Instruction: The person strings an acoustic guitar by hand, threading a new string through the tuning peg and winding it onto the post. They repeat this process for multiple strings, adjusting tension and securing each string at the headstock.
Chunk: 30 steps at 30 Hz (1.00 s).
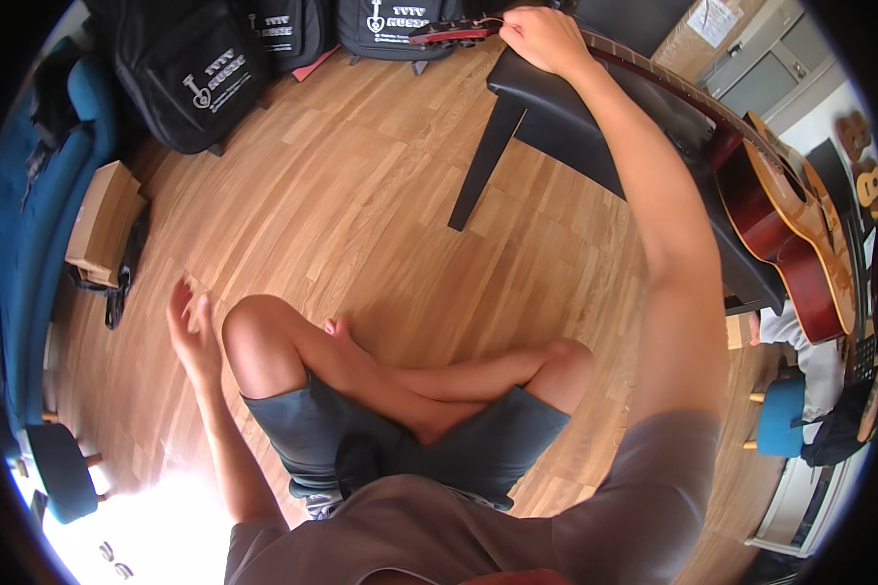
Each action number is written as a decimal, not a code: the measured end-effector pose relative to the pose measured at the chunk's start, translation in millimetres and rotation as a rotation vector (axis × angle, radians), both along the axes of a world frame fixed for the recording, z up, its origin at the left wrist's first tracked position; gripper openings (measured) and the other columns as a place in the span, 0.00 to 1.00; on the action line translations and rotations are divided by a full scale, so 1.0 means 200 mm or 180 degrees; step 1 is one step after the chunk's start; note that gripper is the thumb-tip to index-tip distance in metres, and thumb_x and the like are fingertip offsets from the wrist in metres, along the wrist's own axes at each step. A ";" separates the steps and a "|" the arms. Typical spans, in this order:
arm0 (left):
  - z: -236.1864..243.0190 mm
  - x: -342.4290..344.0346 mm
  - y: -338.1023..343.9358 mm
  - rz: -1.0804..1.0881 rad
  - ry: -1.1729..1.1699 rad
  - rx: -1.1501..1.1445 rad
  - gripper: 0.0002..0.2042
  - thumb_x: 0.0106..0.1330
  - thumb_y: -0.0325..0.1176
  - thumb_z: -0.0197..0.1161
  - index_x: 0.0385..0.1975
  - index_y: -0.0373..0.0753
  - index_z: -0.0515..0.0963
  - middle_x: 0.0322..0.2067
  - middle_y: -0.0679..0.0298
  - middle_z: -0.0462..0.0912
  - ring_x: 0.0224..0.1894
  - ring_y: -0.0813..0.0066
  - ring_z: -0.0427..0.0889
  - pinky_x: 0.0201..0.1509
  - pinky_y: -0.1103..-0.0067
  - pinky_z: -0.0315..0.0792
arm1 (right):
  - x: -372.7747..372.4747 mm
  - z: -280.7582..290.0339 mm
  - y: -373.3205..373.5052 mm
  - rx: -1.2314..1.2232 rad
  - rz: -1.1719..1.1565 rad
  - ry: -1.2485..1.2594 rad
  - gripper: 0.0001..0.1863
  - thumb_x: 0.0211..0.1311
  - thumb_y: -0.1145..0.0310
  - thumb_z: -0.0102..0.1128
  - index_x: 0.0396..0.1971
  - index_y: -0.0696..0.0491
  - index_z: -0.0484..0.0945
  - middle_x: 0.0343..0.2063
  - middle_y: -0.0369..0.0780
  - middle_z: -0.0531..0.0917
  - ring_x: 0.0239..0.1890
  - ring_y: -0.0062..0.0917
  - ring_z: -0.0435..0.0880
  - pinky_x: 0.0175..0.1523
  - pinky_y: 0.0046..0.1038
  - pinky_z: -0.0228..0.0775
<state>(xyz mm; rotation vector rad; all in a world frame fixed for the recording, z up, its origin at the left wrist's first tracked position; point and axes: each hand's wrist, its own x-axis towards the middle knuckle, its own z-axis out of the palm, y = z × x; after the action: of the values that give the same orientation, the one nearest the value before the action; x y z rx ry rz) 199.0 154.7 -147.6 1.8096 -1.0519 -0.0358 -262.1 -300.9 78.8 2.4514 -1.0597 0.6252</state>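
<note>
Possibly, the guitar (pixel 759 200) could slip or knock the black bench (pixel 556 105) just below the right hand (pixel 541 41) if that hand, curled around the neck (pixel 657 72) beside the headstock (pixel 451 34), loosened or twisted. From there, the neck runs rightward to the body, well apart. The left hand (pixel 197 336), seemingly empty, fingers loosely spread, is just beside the left knee (pixel 263 336).

Right hand (pixel 544 41) apparently at the guitar neck (pixel 654 68), left hand (pixel 195 339) over wooden floor (pixel 351 205).
</note>
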 end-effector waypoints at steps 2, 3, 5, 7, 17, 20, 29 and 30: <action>-0.18 0.10 0.24 0.0518 0.0406 0.0100 0.25 0.80 0.44 0.65 0.68 0.35 0.74 0.62 0.50 0.82 0.61 0.63 0.84 0.65 0.65 0.76 | -0.02 -0.01 -0.02 0.0037 -0.0032 -0.0103 0.14 0.65 0.56 0.57 0.29 0.50 0.83 0.36 0.46 0.89 0.41 0.51 0.87 0.46 0.51 0.79; -0.31 0.19 0.39 0.0605 0.0348 0.0168 0.25 0.79 0.46 0.65 0.67 0.36 0.75 0.61 0.50 0.83 0.59 0.62 0.84 0.63 0.66 0.76 | 0.03 -0.01 -0.01 0.0111 -0.0016 -0.0162 0.14 0.66 0.56 0.57 0.30 0.50 0.83 0.36 0.46 0.89 0.41 0.51 0.87 0.47 0.52 0.79; -0.51 0.19 0.55 0.0748 0.0229 0.0686 0.25 0.79 0.48 0.65 0.66 0.36 0.76 0.60 0.50 0.83 0.58 0.60 0.85 0.60 0.65 0.78 | 0.04 0.01 0.00 0.0152 -0.0025 -0.0213 0.13 0.67 0.56 0.59 0.31 0.50 0.84 0.36 0.46 0.89 0.42 0.52 0.87 0.48 0.52 0.79; -0.86 0.20 0.74 0.0477 0.0563 0.0904 0.25 0.78 0.48 0.65 0.65 0.36 0.77 0.59 0.50 0.83 0.56 0.59 0.85 0.58 0.62 0.79 | 0.04 0.03 -0.01 0.0186 -0.0032 -0.0350 0.13 0.66 0.56 0.59 0.31 0.49 0.85 0.37 0.46 0.89 0.42 0.51 0.87 0.49 0.52 0.80; -1.30 -0.10 0.85 0.0329 0.1408 0.3030 0.21 0.80 0.45 0.63 0.62 0.35 0.79 0.53 0.49 0.85 0.51 0.59 0.87 0.53 0.63 0.80 | 0.02 0.00 0.07 0.0314 0.0290 -0.0730 0.16 0.64 0.61 0.65 0.27 0.60 0.81 0.27 0.57 0.82 0.31 0.44 0.87 0.39 0.48 0.74; -1.42 -0.15 0.78 0.0217 0.1566 0.3341 0.20 0.80 0.44 0.63 0.61 0.35 0.80 0.52 0.49 0.86 0.50 0.59 0.87 0.51 0.64 0.81 | -0.04 -0.03 -0.01 0.0594 0.0065 -0.0661 0.17 0.71 0.62 0.63 0.26 0.58 0.76 0.23 0.46 0.75 0.27 0.31 0.78 0.36 0.38 0.68; -1.52 -0.35 0.64 0.0057 0.2032 0.4050 0.18 0.81 0.42 0.61 0.58 0.34 0.82 0.47 0.48 0.88 0.46 0.60 0.89 0.47 0.64 0.82 | 0.08 0.01 -0.03 0.0765 0.0269 -0.0793 0.20 0.70 0.74 0.66 0.22 0.57 0.64 0.20 0.36 0.61 0.23 0.24 0.61 0.30 0.30 0.55; -1.50 -0.36 0.66 0.0064 0.2054 0.4070 0.18 0.81 0.42 0.60 0.58 0.34 0.82 0.46 0.48 0.88 0.46 0.60 0.89 0.46 0.65 0.82 | 0.12 0.03 -0.03 0.0746 0.0342 -0.0751 0.20 0.70 0.74 0.66 0.22 0.58 0.64 0.20 0.37 0.61 0.23 0.26 0.61 0.30 0.30 0.56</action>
<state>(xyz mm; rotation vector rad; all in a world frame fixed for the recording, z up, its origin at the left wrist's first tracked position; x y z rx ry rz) 127.9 286.7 -446.8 2.5836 -0.4960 -1.4550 -238.3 -306.4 84.8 2.7016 -1.1529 0.8882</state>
